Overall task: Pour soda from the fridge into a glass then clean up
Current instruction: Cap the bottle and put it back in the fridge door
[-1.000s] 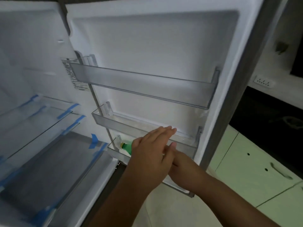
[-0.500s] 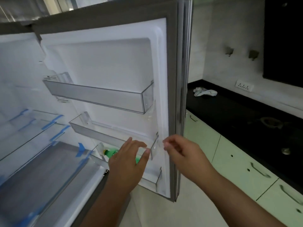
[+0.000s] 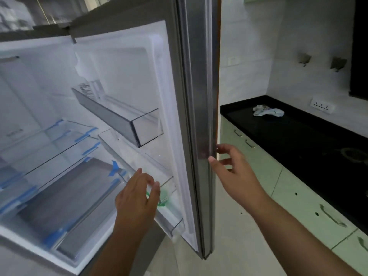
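The fridge stands open, and its door (image 3: 191,120) swings toward the body with its steel edge facing me. A green soda bottle (image 3: 163,196) lies in the lowest door bin, mostly hidden by my left hand. My left hand (image 3: 137,198) hovers in front of that bin, fingers spread, holding nothing. My right hand (image 3: 233,172) reaches the door's outer edge, thumb and fingertips touching the steel, fingers apart. No glass is in view.
Glass shelves with blue tape (image 3: 49,148) fill the fridge interior at left. Two clear door bins (image 3: 127,120) sit above the bottle. A black countertop (image 3: 298,134) with a crumpled cloth (image 3: 267,112) runs at right over pale green cabinets (image 3: 302,208).
The door has swung further toward closing. My right hand moved from the inner side to the door's outer edge; my left hand stayed by the lowest bin.
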A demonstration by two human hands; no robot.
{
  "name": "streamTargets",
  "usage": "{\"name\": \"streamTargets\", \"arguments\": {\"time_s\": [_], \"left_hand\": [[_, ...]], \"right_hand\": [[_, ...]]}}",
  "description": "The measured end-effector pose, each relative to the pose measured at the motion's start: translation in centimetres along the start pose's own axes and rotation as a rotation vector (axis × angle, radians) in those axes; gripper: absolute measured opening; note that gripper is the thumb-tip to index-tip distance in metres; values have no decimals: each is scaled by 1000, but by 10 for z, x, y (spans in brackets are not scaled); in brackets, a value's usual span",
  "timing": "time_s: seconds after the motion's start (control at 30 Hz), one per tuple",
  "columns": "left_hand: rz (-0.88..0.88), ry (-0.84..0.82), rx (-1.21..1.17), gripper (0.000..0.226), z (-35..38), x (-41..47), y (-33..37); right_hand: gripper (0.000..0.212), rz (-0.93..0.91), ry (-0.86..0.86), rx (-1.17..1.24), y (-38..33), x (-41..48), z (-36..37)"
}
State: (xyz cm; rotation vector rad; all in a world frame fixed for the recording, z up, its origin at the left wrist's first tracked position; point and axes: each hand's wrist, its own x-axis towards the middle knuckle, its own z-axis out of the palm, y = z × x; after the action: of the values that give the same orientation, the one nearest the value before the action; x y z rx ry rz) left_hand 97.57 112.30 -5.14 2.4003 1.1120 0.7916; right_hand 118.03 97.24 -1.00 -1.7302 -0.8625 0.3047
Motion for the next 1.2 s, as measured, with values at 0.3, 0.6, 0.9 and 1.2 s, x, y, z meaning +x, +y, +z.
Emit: {"name": "streamTargets", "arguments": {"time_s": [0.3, 0.6, 0.9, 1.2], "left_hand": [[-130, 287, -138, 19, -31, -42, -42], [-407, 586, -322, 12, -108, -79, -41], [-496, 575, -275, 31, -153, -104, -77], [-540, 588, -131, 43, -182, -91, -158]], "right_hand": [[39, -198, -347, 71, -25, -25, 49], [53, -426, -659, 61, -48, -38, 126], [48, -698, -717, -131, -85, -30, 207], [56, -713, -742, -437, -117, -27, 278]]}}
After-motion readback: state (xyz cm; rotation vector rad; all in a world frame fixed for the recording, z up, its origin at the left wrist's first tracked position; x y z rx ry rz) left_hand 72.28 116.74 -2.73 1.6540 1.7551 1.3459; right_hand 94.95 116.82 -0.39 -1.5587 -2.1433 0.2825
